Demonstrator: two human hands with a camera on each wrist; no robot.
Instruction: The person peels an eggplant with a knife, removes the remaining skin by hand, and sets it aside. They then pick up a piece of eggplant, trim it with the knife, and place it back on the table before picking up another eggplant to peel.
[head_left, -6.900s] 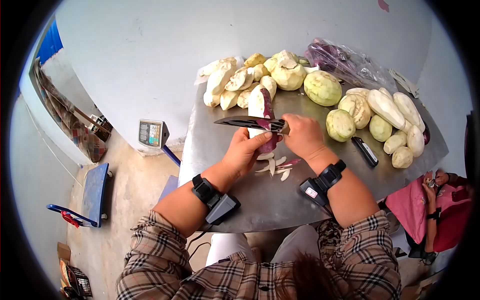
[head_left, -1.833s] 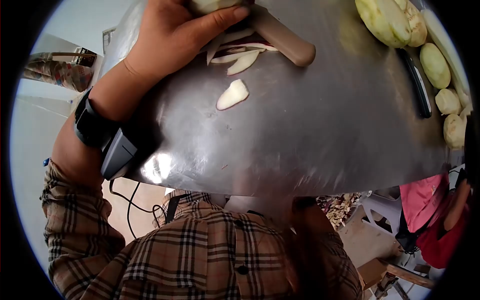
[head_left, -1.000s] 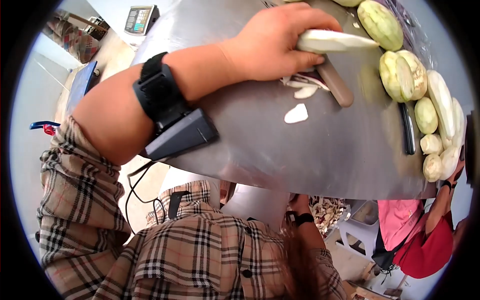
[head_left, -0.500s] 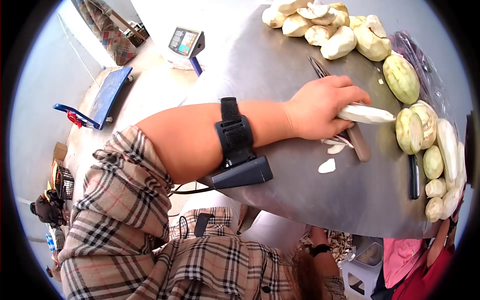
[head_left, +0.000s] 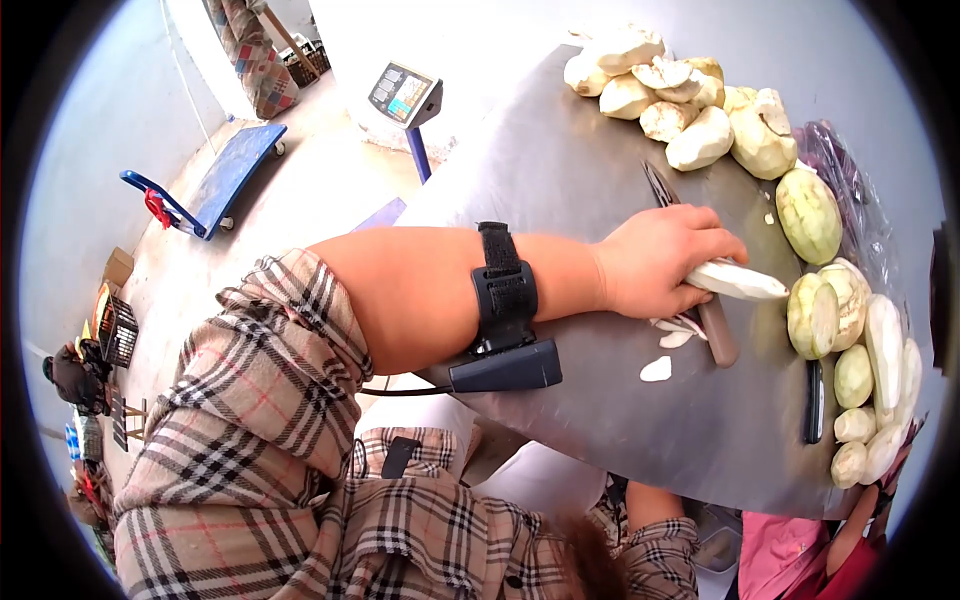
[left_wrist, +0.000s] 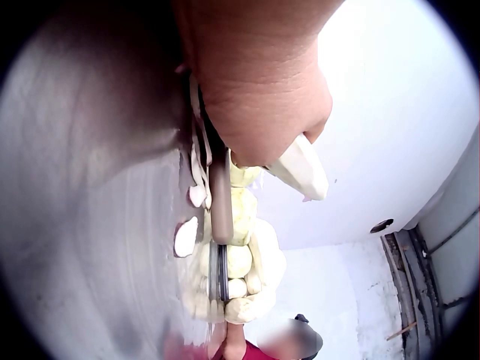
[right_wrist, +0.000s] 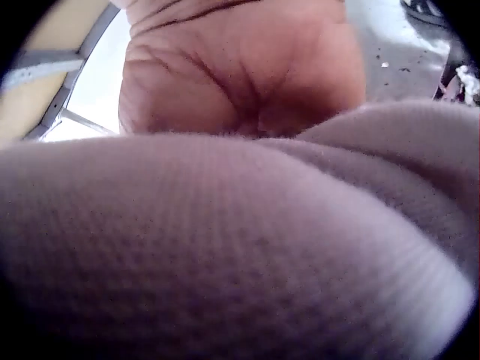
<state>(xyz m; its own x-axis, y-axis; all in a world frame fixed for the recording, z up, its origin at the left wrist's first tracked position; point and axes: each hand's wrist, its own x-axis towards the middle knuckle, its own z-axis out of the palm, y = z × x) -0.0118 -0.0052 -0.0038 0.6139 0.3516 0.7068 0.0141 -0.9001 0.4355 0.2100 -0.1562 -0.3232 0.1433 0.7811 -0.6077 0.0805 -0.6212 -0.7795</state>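
The peeled pale vegetable (head_left: 738, 283) is in the left hand (head_left: 660, 265), directly above the knife (head_left: 718, 335) that lies flat on the steel table (head_left: 560, 180). The fingers curl round the vegetable's thick end, and its tapered tip juts out past them. The hand sits over the middle of the knife, with the blade running out beyond the knuckles and the brown handle pointing the other way. Whether skin touches the blade I cannot tell. That looks like the main risk: a hand dragged across the knife could meet the edge. Smooth peeled flesh gripped at only 1 end could also slip and drop onto the knife. Several peel scraps (head_left: 657, 369) lie just beside the knife's handle, and the peeled vegetables (head_left: 812, 316) lie near it on its far side, so a nudged knife could slide into either. The right hand (right_wrist: 240, 67) is well away from the knife, its heel against pale knit fabric; its fingers are hidden, so I cannot tell its grip.
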